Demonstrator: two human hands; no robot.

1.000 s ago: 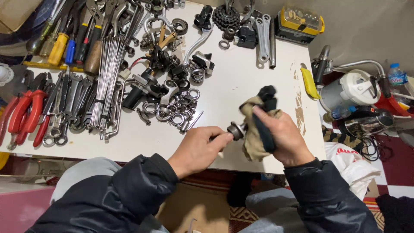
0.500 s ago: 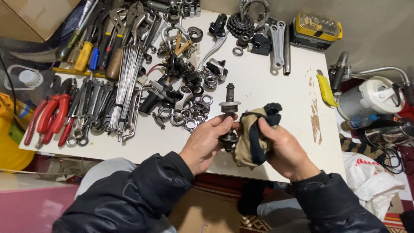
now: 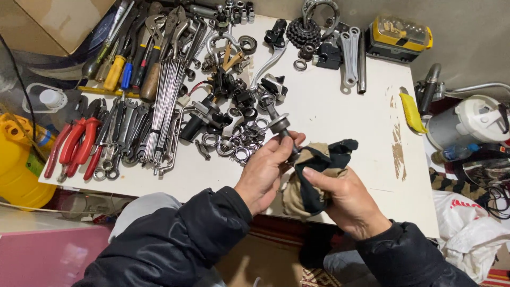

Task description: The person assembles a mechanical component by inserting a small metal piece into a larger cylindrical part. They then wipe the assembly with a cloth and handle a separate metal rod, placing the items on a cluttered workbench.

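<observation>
Our left hand [image 3: 268, 170] grips a metal axle [image 3: 276, 121] by its lower end, tilted above the white worktop [image 3: 329, 117]. Our right hand [image 3: 345, 199] clutches a black-and-tan rag [image 3: 319, 165] wrapped against the axle's base, beside scattered metal rings [image 3: 234, 143].

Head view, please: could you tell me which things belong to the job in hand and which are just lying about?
In hand:
left hand
right hand
metal axle
rag

Lying about:
red pliers
screwdrivers
yellow knife
sprocket
</observation>
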